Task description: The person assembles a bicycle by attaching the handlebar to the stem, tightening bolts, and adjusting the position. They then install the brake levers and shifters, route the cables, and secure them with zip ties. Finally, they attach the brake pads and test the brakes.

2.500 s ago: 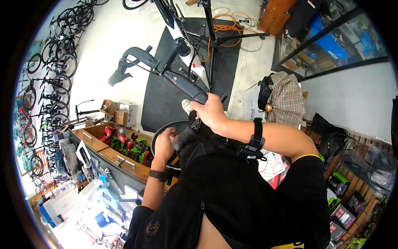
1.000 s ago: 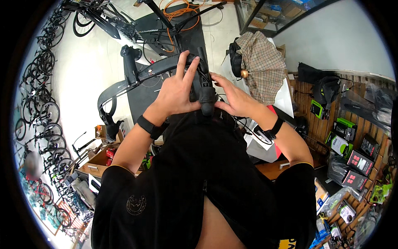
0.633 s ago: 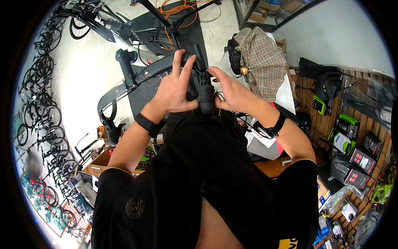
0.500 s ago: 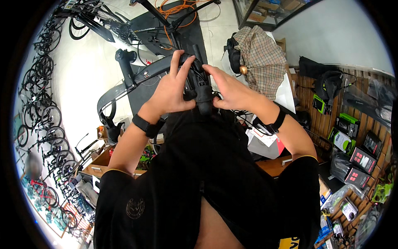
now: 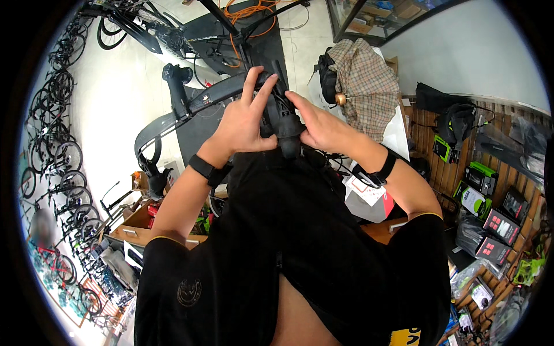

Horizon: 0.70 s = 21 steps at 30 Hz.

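From the head camera, both my hands sit at the upper middle of the frame on the black brake lever hood (image 5: pixel 285 124) at the end of the handlebar (image 5: pixel 190 106). Half a second back my left fingers were spread higher; now my left hand (image 5: pixel 245 124) has settled lower, palm against the hood, index and middle fingers (image 5: pixel 257 86) lifted straight and loose, so it braces rather than grips. My right hand (image 5: pixel 320 127) has closed in from the other side, fingers curled about the hood, thumb pressing its top. I judge the part is being seated.

At the right edge, on the slatted wall, hang small black boxes (image 5: pixel 499 222) with red marks and green-and-black ones (image 5: pixel 473 199). A white sheet (image 5: pixel 366 193) lies mid-right. A wooden drawer (image 5: pixel 141 222) of red and green tools shows at left.
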Each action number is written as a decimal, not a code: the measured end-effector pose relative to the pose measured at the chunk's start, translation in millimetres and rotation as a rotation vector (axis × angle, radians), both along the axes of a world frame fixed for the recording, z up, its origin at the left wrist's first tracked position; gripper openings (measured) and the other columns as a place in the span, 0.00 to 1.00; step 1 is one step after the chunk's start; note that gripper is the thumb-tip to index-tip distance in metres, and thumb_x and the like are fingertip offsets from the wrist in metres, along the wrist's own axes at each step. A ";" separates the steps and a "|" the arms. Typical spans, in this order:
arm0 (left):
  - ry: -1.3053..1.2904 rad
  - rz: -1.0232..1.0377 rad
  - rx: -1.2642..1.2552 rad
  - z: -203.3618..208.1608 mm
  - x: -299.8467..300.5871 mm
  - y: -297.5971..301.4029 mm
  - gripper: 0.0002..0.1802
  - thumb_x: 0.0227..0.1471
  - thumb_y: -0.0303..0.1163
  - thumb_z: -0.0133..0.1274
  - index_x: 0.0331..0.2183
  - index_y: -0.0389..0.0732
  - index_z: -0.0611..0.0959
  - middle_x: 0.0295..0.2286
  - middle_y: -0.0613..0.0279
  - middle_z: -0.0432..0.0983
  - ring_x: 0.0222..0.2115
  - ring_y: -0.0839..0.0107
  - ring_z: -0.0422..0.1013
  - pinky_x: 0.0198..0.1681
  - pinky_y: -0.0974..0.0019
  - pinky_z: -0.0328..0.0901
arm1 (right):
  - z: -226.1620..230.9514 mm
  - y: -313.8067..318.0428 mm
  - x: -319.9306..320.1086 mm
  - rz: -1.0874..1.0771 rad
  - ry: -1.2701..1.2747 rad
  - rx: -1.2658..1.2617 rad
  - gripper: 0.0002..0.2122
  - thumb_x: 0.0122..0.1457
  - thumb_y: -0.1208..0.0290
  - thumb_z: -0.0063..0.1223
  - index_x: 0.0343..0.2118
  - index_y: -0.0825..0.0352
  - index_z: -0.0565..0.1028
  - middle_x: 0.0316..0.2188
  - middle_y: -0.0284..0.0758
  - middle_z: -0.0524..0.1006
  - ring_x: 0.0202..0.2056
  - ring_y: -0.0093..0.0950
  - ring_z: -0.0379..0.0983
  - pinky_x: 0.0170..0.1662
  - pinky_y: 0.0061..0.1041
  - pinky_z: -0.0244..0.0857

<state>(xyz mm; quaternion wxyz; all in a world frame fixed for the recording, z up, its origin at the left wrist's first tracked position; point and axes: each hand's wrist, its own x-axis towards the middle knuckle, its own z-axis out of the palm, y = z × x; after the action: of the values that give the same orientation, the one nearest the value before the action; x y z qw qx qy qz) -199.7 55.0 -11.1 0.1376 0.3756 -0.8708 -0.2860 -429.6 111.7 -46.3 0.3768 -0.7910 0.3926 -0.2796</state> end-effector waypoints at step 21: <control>-0.137 0.047 -0.050 11.5 -10.5 -5.9 0.59 0.26 0.41 0.66 0.63 0.47 0.60 0.62 0.39 0.49 0.33 0.39 0.75 0.35 0.50 0.72 | -7.0 -38.7 -14.5 0.100 -0.009 0.406 0.39 0.49 0.79 0.56 0.64 0.76 0.51 0.54 0.59 0.68 0.57 0.51 0.66 0.58 0.37 0.63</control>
<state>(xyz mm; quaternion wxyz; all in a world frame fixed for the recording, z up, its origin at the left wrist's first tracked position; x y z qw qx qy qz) -210.2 49.0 0.3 0.0939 0.4112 -0.8758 -0.2347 -444.1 73.0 -53.3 0.5434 -0.7162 0.3997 -0.1793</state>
